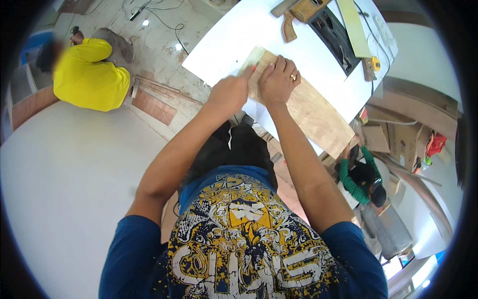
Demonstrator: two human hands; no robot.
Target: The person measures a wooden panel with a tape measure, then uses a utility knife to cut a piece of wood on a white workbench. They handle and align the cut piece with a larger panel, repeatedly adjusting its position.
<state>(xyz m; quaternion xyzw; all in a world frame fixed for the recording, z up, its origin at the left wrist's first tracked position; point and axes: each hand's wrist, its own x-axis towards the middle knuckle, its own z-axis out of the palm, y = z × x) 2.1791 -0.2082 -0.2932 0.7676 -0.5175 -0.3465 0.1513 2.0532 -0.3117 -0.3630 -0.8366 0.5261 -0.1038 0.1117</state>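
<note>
A long light-brown wooden board (pixel 318 112) lies slantwise on the white tabletop (pixel 219 52), its near right end jutting past the edge. My right hand (pixel 280 82), a ring on one finger, rests on the board near its far left end with the fingers spread and slightly bent. Close beside it, my left hand (pixel 231 94) is closed at the board's left edge. A small red tip (pixel 254 68) shows by its fingers; the rest of what it holds is hidden. Along that end of the board runs a pale greenish strip (pixel 251 57).
At the table's far side lie a wooden-handled tool (pixel 289 27), a wooden block-like tool (pixel 307 9), a black tray (pixel 331 37), a pale yellow strip (pixel 354 30) and a yellow tape measure (pixel 375 63). A person in yellow (pixel 92 74) crouches left; another in green sleeves (pixel 361 174) is right.
</note>
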